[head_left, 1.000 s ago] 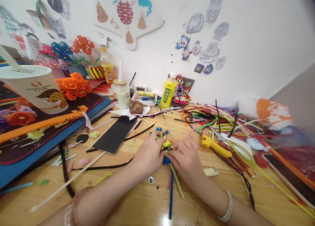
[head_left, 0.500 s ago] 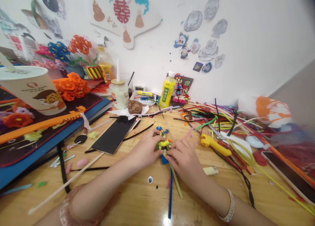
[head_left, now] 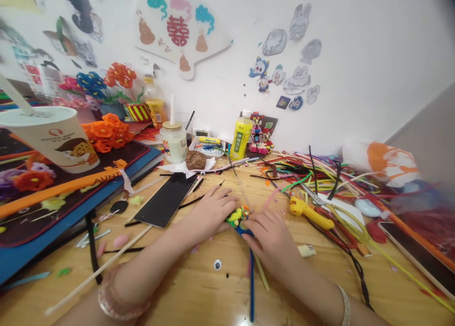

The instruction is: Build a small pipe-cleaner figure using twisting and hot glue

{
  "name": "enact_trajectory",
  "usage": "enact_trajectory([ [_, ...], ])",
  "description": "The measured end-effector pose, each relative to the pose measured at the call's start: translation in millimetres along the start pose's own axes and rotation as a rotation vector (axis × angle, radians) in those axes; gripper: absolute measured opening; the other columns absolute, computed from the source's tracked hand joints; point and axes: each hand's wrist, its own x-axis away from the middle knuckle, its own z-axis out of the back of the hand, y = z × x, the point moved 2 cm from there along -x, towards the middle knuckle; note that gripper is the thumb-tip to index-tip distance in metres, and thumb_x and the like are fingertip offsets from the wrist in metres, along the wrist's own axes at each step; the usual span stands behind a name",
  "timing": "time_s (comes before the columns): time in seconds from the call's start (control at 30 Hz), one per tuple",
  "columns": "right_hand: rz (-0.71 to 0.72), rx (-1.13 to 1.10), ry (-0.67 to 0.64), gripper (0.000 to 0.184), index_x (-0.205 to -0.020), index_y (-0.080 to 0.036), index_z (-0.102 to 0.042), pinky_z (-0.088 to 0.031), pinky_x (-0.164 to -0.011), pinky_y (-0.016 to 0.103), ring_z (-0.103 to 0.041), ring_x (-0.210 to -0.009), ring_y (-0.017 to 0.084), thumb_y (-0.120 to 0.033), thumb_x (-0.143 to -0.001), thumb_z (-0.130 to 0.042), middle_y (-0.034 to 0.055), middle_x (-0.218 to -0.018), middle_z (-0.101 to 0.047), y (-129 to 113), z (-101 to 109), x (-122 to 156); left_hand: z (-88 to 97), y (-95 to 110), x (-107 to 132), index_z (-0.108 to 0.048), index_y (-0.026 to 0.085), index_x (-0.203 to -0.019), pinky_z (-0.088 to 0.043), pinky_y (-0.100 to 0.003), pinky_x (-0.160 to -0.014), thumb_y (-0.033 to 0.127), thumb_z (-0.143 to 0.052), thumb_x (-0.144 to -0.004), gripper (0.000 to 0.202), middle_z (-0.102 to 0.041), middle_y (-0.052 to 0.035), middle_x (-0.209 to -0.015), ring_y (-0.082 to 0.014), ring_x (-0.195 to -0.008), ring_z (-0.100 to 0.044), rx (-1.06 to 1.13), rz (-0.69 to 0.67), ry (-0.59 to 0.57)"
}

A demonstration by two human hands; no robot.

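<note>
Between my hands is a small figure [head_left: 239, 216] in yellow, green, orange and blue, apparently fuzzy craft wire. My left hand [head_left: 212, 209] grips it from the left, fingers curled over its far side and hiding its top. From the right, my right hand [head_left: 272, 236] pinches its lower blue part with thumb and fingers. A dark blue fuzzy stem [head_left: 252, 288] and a pale yellow-green one [head_left: 261, 271] run out from beneath it toward me. Nearby on the table lies a loose googly eye [head_left: 217, 265].
A black phone [head_left: 166, 200] lies left of my hands. Right are a yellow glue gun [head_left: 310, 211], scissors [head_left: 313, 194] and a heap of coloured stems [head_left: 295, 167]. Behind stand a yellow drink bottle [head_left: 241, 136], a jar [head_left: 174, 143] and, far left, a paper cup [head_left: 67, 143].
My left hand has shifted over the figure's top, covering the blue part that showed before. The figure has tilted, and the stems beneath it have swung slightly right. The view has moved a little.
</note>
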Motion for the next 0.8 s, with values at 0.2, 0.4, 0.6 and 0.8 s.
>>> enact_trajectory([
  [0.2, 0.016, -0.046, 0.048, 0.011, -0.087, -0.015, -0.059, -0.044, -0.068, 0.034, -0.055, -0.075, 0.02, -0.013, -0.08, -0.051, 0.007, -0.085, -0.066, 13, 0, 6, 7.3, 10, -1, -0.053, 0.016, -0.083, -0.037, -0.04, -0.085, 0.029, -0.065, -0.067, 0.023, -0.058, -0.0081, -0.089, -0.0242, -0.091, -0.049, -0.051, 0.029, 0.003],
  [0.4, -0.104, -0.173, 0.117, 0.015, -0.094, -0.017, -0.06, -0.045, -0.07, 0.036, -0.058, -0.08, 0.021, -0.021, -0.081, -0.052, 0.0079, -0.088, -0.066, 22, 11, 9, 12.4, 18, -2, -0.051, 0.017, -0.074, -0.041, -0.031, -0.07, 0.016, -0.059, -0.065, 0.012, -0.057, -0.0035, -0.075, -0.0193, -0.074, -0.052, 0.028, 0.146, 0.077],
  [0.6, -0.559, -0.702, 0.089, 0.022, -0.096, -0.02, -0.061, -0.05, -0.069, 0.033, -0.062, -0.076, 0.018, -0.027, -0.076, -0.058, 0.005, -0.086, -0.066, 33, 6, 11, 12.1, 31, 0, -0.049, 0.018, -0.093, -0.044, -0.035, -0.07, 0.013, -0.059, -0.065, 0.03, -0.062, -0.0067, -0.085, -0.0236, -0.081, -0.057, 0.042, 0.259, 0.202],
  [0.8, -0.688, -1.114, 0.158, 0.027, -0.087, -0.018, -0.062, -0.051, -0.071, 0.034, -0.062, -0.076, 0.019, -0.037, -0.068, -0.065, 0.0049, -0.084, -0.067, 38, 5, -2, 10.4, 37, -1, -0.039, 0.021, -0.115, -0.046, -0.037, -0.077, 0.021, -0.068, -0.061, 0.061, -0.06, -0.0069, -0.099, -0.022, -0.086, -0.058, 0.657, 0.497, 0.095],
])
